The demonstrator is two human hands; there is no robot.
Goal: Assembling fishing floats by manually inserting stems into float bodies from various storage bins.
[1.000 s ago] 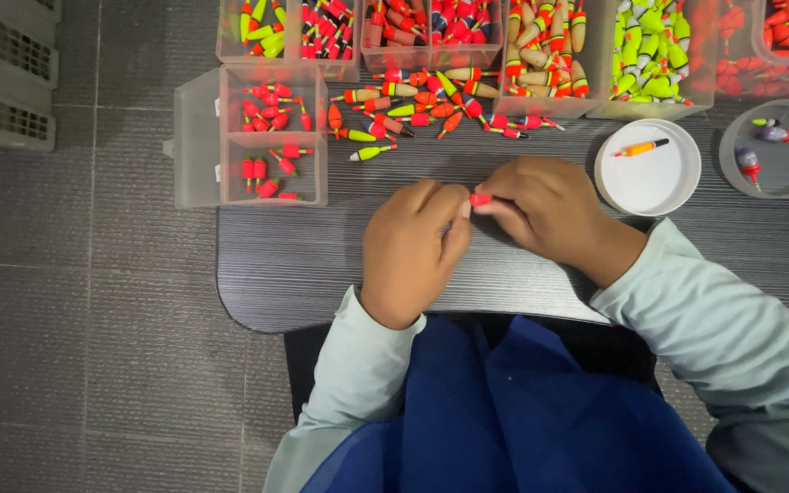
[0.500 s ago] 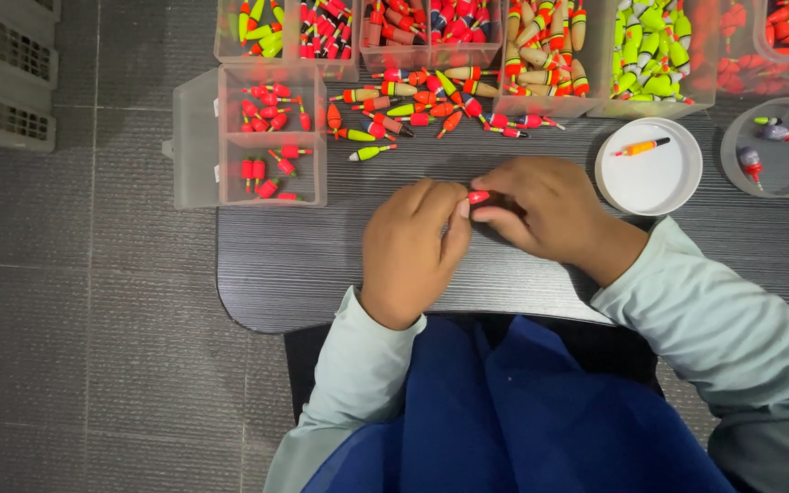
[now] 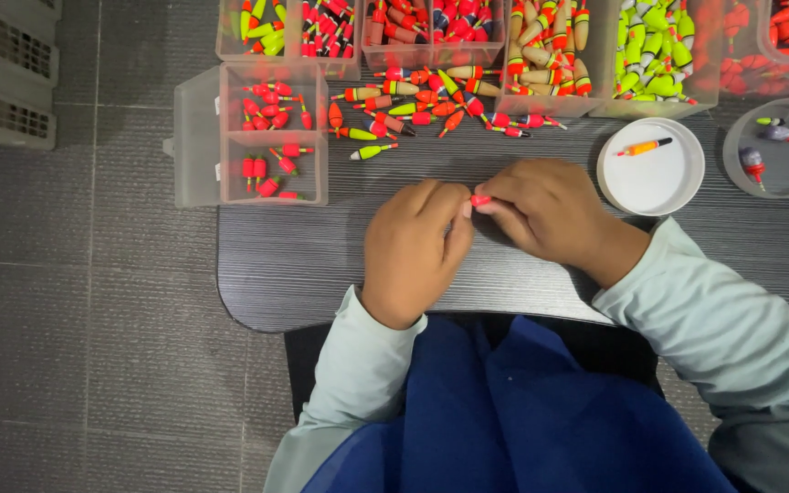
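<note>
Small red float (image 3: 479,200) sits pinched betw. the fingertips of both hands, over the middle of the dark table (image 3: 303,274), a bit nearer its far edge than the near one. Left hand (image 3: 410,248) curls knuckles-up, thumb and forefinger closed on the float's left end; right hand (image 3: 548,212) meets it from the right, fingers bent and gripping the same piece, so most of the float is hidden and only a red tip shows. Both sleeves pale green-grey, blue cloth in the lap below the near edge. Just beyond the hands, toward the far edge, a loose scatter of floats (image 3: 431,102) lies on the bare top, red, orange, green, yellow mixed. Left of that, at the table's far left corner, a clear compartment box (image 3: 267,132) w/ lid swung open off the left edge; red floats in its cells. Right of the right hand, a white round lid (image 3: 652,173) holding one orange float (image 3: 645,146); farther right, near the right edge, a clear round tub (image 3: 783,151) w/ a few pieces. Along the far edge, a row of clear bins (image 3: 595,55) packed w/ floats, sorted roughly by colour. Grey crate (image 3: 6,73) on the tiled floor, well apart to the left.
</note>
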